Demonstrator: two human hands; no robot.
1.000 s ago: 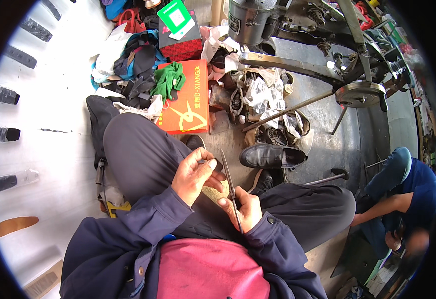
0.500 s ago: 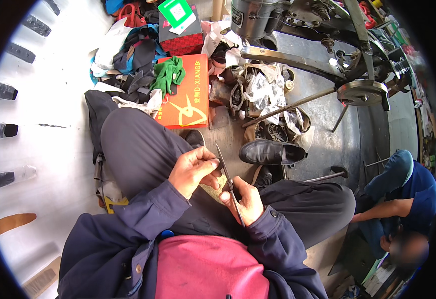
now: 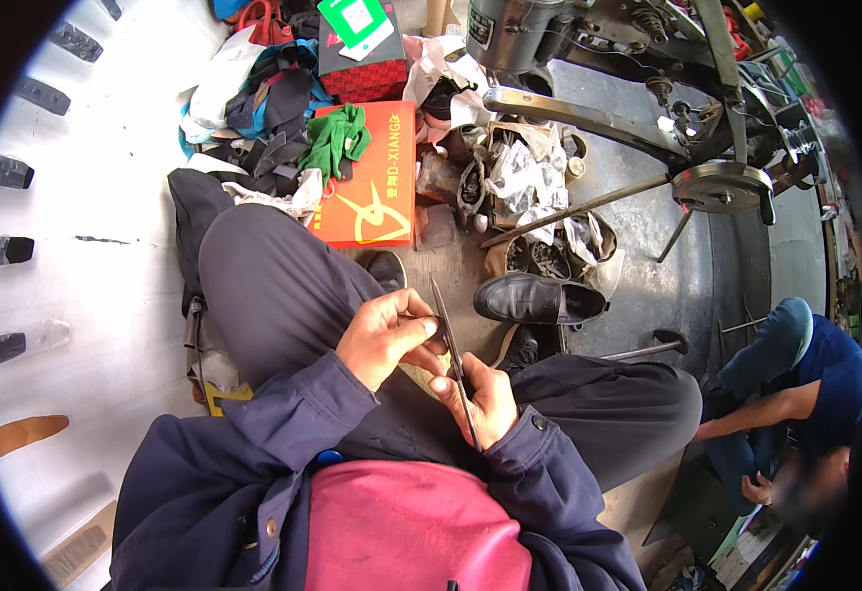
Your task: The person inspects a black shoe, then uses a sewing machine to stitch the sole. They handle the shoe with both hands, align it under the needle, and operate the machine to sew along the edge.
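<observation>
My left hand is closed, pinching a small dark piece between thumb and fingers above my lap. Most of that piece is hidden by the fingers. In my right hand is a long, thin, pointed metal tool, like a narrow file, with its tip slanting away from me. The tool runs past the fingertips of my left hand, close beside the dark piece; whether they touch I cannot tell. Its near end passes under my right thumb toward the wrist.
A black loafer lies on the floor beyond my hands. Further off stand an orange shoebox with a green cloth, and a hand-cranked machine. Scraps and shoes are piled around. Another person sits at the right.
The right thumb and fingers have shifted slightly along the tool, toward my left hand. The dark piece in my left hand shows more. At the right, the other person's hand has moved.
</observation>
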